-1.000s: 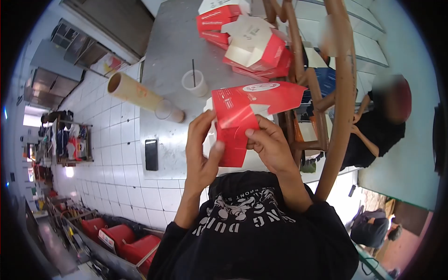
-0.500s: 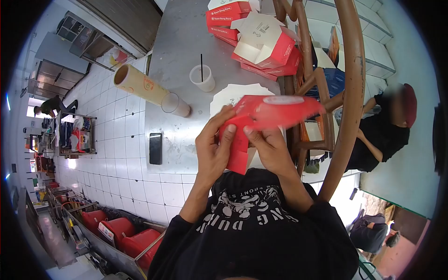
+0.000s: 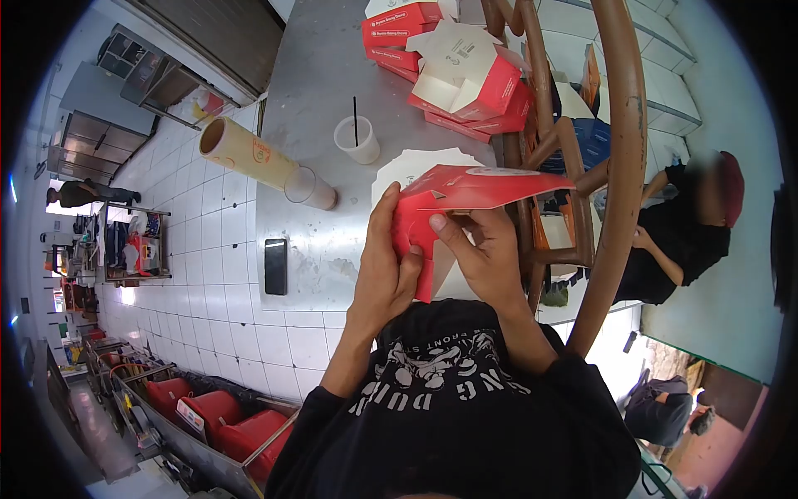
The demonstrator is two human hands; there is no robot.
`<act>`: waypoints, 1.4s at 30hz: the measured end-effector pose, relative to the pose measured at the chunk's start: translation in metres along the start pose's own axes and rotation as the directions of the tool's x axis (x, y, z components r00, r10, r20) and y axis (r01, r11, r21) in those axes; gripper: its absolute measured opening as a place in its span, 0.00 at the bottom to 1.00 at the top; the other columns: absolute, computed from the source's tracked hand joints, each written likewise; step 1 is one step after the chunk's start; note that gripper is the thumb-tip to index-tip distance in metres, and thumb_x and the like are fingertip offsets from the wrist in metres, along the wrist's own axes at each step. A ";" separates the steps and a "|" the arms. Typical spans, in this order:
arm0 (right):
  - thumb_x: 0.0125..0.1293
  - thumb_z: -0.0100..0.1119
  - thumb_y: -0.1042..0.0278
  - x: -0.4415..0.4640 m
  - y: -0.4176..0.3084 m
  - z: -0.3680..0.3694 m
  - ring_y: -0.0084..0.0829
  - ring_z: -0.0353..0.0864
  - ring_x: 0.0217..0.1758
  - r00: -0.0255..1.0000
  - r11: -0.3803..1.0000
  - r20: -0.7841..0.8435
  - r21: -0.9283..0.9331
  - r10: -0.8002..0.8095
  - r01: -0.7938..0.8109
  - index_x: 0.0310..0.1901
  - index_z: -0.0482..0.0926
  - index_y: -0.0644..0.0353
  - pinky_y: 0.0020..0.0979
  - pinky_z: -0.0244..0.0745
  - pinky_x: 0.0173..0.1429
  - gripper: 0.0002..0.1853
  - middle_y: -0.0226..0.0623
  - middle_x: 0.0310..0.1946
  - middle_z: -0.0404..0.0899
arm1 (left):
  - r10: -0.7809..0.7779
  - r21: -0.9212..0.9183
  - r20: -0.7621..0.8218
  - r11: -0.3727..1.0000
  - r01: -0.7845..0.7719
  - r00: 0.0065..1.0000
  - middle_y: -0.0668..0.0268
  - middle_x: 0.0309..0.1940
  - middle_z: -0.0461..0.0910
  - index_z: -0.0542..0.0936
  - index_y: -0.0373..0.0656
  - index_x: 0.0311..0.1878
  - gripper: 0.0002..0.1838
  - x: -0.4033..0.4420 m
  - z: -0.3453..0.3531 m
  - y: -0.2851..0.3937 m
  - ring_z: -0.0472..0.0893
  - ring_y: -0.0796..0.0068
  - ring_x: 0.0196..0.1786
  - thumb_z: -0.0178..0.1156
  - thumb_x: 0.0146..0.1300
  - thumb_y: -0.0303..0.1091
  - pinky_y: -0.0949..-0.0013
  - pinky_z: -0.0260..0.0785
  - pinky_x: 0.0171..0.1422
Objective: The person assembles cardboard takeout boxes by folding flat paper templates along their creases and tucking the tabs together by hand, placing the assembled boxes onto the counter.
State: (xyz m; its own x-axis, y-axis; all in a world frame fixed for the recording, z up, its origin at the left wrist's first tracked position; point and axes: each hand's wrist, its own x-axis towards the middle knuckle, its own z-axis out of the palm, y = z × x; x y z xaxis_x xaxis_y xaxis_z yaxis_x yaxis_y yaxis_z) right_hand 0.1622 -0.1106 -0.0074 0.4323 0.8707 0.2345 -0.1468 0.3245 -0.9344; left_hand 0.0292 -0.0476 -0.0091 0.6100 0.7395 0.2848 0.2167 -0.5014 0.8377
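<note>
A red cardboard piece (image 3: 465,190), partly folded, is held up between my two hands over the near edge of the metal table. My left hand (image 3: 389,262) grips its left side, with the fingers behind and the thumb on the front. The thumb and fingers of my right hand (image 3: 478,249) are closed on its lower edge near the fold. A long flap of it points to the right. Behind and beneath it, white cardboard (image 3: 407,168) lies on the table.
Red and white boxes (image 3: 470,75) are piled at the table's far right. A plastic cup with a straw (image 3: 357,140), a clear cup (image 3: 310,188), a cardboard roll (image 3: 247,154) and a phone (image 3: 275,266) are on the left. Brown chair frames (image 3: 619,166) and a seated person (image 3: 677,224) are right.
The red cardboard has been turned and bent, so its flap now shows nearly edge-on. My right hand has shifted under the flap. The view has moved slightly, and white cardboard behind shows more.
</note>
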 end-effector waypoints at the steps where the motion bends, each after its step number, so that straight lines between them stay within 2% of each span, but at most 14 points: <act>1: 0.65 0.57 0.74 0.001 -0.002 -0.004 0.27 0.78 0.45 0.999 0.995 0.022 -0.099 0.028 -0.025 0.47 0.73 0.67 0.28 0.73 0.49 0.11 0.40 0.47 0.75 | -0.023 0.002 -0.014 1.000 0.023 1.000 0.47 0.66 0.59 0.52 0.35 0.69 0.37 0.000 0.000 0.000 0.63 0.54 0.67 0.45 0.52 0.16 0.60 0.54 0.71; 3: 0.63 0.59 0.75 0.000 -0.003 -0.004 0.27 0.79 0.45 0.998 0.980 0.042 -0.196 0.056 -0.047 0.45 0.75 0.66 0.28 0.74 0.50 0.10 0.39 0.47 0.75 | -0.041 0.004 -0.021 0.999 0.041 0.999 0.47 0.67 0.59 0.52 0.35 0.69 0.37 0.001 -0.002 0.001 0.63 0.53 0.67 0.45 0.52 0.16 0.60 0.53 0.71; 5: 0.61 0.62 0.74 -0.004 -0.002 -0.001 0.26 0.78 0.47 0.984 0.981 -0.028 -0.086 0.174 -0.176 0.49 0.73 0.66 0.29 0.74 0.53 0.15 0.37 0.48 0.75 | -0.058 0.000 -0.026 0.998 0.058 0.998 0.47 0.67 0.59 0.52 0.35 0.69 0.37 0.003 -0.003 0.003 0.63 0.53 0.67 0.44 0.52 0.17 0.60 0.53 0.71; 8: 0.59 0.64 0.75 -0.002 -0.004 0.005 0.27 0.77 0.51 0.989 0.982 0.013 0.114 0.149 -0.149 0.53 0.70 0.65 0.31 0.73 0.56 0.21 0.36 0.48 0.75 | -0.057 -0.029 -0.043 0.998 0.056 0.997 0.47 0.66 0.59 0.53 0.35 0.69 0.36 0.004 -0.005 0.002 0.63 0.54 0.67 0.44 0.53 0.17 0.60 0.52 0.71; 15: 0.55 0.70 0.69 -0.002 0.013 -0.006 0.28 0.73 0.57 0.948 0.939 0.136 0.154 0.287 -0.307 0.59 0.65 0.63 0.32 0.71 0.59 0.31 0.37 0.53 0.72 | 0.005 -0.001 -0.048 1.000 -0.005 0.999 0.46 0.67 0.57 0.53 0.34 0.69 0.35 0.002 -0.004 -0.003 0.61 0.50 0.68 0.48 0.56 0.21 0.57 0.53 0.71; 20: 0.53 0.71 0.65 -0.001 0.015 -0.003 0.28 0.70 0.59 0.877 0.758 0.201 0.443 0.436 -0.478 0.61 0.62 0.63 0.31 0.70 0.61 0.37 0.37 0.56 0.69 | -0.023 -0.052 -0.055 0.998 0.020 0.998 0.47 0.67 0.56 0.53 0.36 0.68 0.33 0.001 -0.001 -0.007 0.58 0.51 0.70 0.49 0.59 0.21 0.57 0.51 0.72; 22: 0.53 0.72 0.65 -0.001 0.019 -0.004 0.28 0.70 0.59 0.879 0.764 0.203 0.436 0.430 -0.475 0.61 0.62 0.63 0.31 0.70 0.61 0.37 0.37 0.56 0.69 | -0.037 -0.049 -0.096 0.998 0.032 0.995 0.51 0.64 0.59 0.55 0.36 0.68 0.30 0.000 0.000 -0.007 0.63 0.58 0.66 0.49 0.64 0.33 0.60 0.53 0.70; 25: 0.53 0.71 0.65 0.003 0.019 -0.004 0.29 0.70 0.60 0.882 0.778 0.206 0.415 0.423 -0.471 0.61 0.63 0.63 0.32 0.70 0.61 0.36 0.37 0.55 0.70 | -0.017 -0.077 -0.073 0.997 0.011 0.997 0.47 0.68 0.55 0.53 0.36 0.68 0.31 -0.001 -0.002 -0.012 0.58 0.52 0.70 0.48 0.60 0.22 0.58 0.51 0.73; 29: 0.56 0.69 0.66 0.006 0.014 -0.006 0.29 0.71 0.59 0.905 0.836 0.275 0.363 0.325 -0.411 0.59 0.65 0.63 0.32 0.72 0.59 0.32 0.36 0.53 0.72 | -0.075 -0.103 -0.051 0.992 0.070 0.996 0.47 0.68 0.55 0.53 0.35 0.67 0.30 0.005 -0.004 -0.002 0.58 0.51 0.70 0.47 0.61 0.23 0.58 0.50 0.73; 31: 0.57 0.68 0.67 0.006 0.014 -0.011 0.29 0.73 0.57 0.862 0.781 0.309 0.377 0.401 -0.499 0.59 0.65 0.63 0.32 0.73 0.58 0.30 0.36 0.52 0.73 | -0.074 -0.145 -0.115 0.988 0.057 0.991 0.53 0.66 0.57 0.55 0.35 0.67 0.32 0.005 -0.003 -0.004 0.62 0.57 0.67 0.47 0.67 0.47 0.59 0.53 0.71; 34: 0.60 0.65 0.68 0.001 0.016 -0.007 0.30 0.76 0.53 0.844 0.768 0.286 0.353 0.454 -0.533 0.58 0.67 0.64 0.31 0.75 0.55 0.26 0.37 0.49 0.74 | -0.022 -0.190 -0.083 0.982 0.006 0.996 0.47 0.68 0.53 0.51 0.36 0.67 0.32 0.003 0.002 -0.007 0.56 0.50 0.70 0.53 0.64 0.34 0.57 0.51 0.72; 38: 0.63 0.61 0.67 -0.006 0.017 -0.003 0.30 0.79 0.48 0.909 0.891 0.197 0.204 0.367 -0.405 0.54 0.72 0.66 0.30 0.76 0.53 0.20 0.37 0.45 0.77 | 0.018 -0.060 -0.044 0.998 -0.020 0.999 0.49 0.65 0.56 0.51 0.39 0.66 0.37 0.001 0.004 -0.012 0.59 0.55 0.69 0.60 0.61 0.40 0.58 0.53 0.71; 40: 0.64 0.60 0.68 -0.002 0.016 -0.001 0.29 0.79 0.47 0.889 0.863 0.259 0.248 0.379 -0.440 0.52 0.73 0.66 0.30 0.76 0.53 0.18 0.37 0.45 0.77 | -0.075 -0.363 -0.120 0.932 0.026 0.990 0.53 0.62 0.60 0.51 0.41 0.64 0.37 0.002 0.006 -0.010 0.62 0.60 0.66 0.62 0.58 0.35 0.61 0.54 0.70; 42: 0.65 0.58 0.68 0.001 0.009 -0.003 0.29 0.79 0.46 0.865 0.831 0.325 0.287 0.383 -0.476 0.51 0.74 0.67 0.30 0.75 0.53 0.16 0.37 0.44 0.77 | -0.146 -0.443 -0.123 0.893 0.077 0.982 0.54 0.62 0.60 0.52 0.42 0.63 0.36 0.005 0.002 -0.016 0.63 0.62 0.65 0.62 0.56 0.31 0.62 0.54 0.70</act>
State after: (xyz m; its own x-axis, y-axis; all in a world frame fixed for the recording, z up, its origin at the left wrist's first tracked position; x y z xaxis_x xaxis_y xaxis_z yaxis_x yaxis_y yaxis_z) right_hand 0.1642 -0.1083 -0.0164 0.0282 0.9973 -0.0681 -0.5832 -0.0389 -0.8114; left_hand 0.0301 -0.0368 -0.0223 0.4734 0.8543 0.2145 -0.0967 -0.1916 0.9767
